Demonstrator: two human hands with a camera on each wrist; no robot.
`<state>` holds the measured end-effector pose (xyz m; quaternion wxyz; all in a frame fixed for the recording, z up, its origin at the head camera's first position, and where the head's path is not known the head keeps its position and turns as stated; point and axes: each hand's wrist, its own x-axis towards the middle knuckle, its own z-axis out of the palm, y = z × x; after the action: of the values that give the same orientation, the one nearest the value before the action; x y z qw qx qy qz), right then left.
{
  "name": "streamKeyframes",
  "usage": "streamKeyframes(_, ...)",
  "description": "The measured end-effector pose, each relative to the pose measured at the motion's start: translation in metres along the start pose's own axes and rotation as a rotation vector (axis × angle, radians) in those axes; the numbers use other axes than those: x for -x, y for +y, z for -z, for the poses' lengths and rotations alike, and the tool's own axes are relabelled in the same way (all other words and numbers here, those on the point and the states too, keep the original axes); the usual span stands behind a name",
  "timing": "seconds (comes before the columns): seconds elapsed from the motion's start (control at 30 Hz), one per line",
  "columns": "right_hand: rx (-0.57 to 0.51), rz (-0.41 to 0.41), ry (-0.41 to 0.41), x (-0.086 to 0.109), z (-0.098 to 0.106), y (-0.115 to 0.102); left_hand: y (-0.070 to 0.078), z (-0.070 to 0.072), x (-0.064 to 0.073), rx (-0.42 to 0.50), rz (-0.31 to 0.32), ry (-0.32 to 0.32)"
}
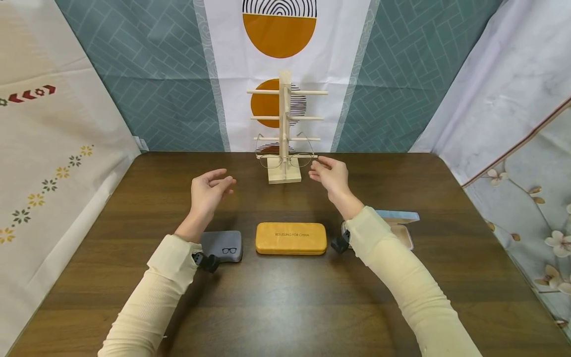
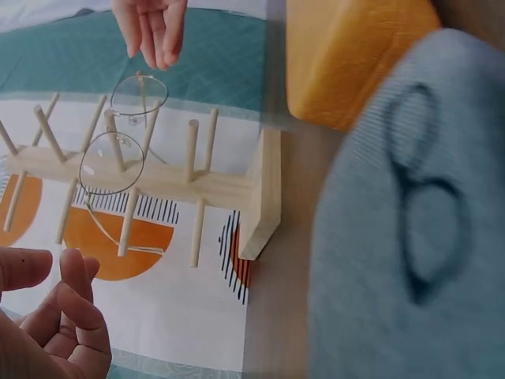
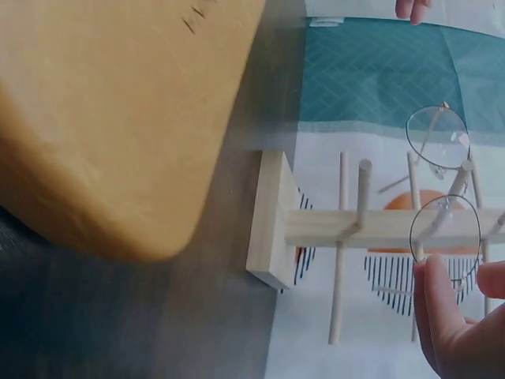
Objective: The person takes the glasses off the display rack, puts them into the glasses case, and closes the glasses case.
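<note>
A pair of thin wire-rimmed glasses rests on the lower pegs of a wooden display stand, lenses facing me. My right hand is at the right end of the glasses; in the right wrist view its fingertips overlap the rim of one lens. Thumb and fingers are apart there, with nothing gripped. To the left of the stand, my left hand hovers over the table with loosely bent fingers and holds nothing. Both lenses also show in the left wrist view, between the two hands.
On the dark wooden table, a grey glasses case lies partly under my left wrist. A yellow case sits in the middle. An open case with a light-blue lid is partly hidden behind my right forearm. Patterned cloth hangs behind.
</note>
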<state>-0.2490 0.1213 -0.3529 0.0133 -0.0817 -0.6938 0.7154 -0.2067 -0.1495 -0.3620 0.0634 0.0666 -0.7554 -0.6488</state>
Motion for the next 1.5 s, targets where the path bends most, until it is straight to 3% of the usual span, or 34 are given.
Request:
streamKeyframes(0.3, 0.033, 0.039, 0.027, -0.01, 0.001, -0.006, 0.009, -0.012, -0.018, 0.07, -0.012, 0.006)
streamKeyframes(0.57, 0.066, 0.04, 0.043, -0.019, 0.003, -0.01, 0.016, -0.022, -0.031, 0.029, -0.008, -0.028)
streamKeyframes(0.93, 0.136, 0.046, 0.058, -0.027, 0.002, -0.012, 0.021, -0.04, -0.046, 0.087, 0.052, -0.081)
streamKeyframes(1.5, 0.096, 0.05, 0.055, -0.032, -0.001, -0.011, 0.014, -0.06, -0.051, 0.225, 0.041, -0.029)
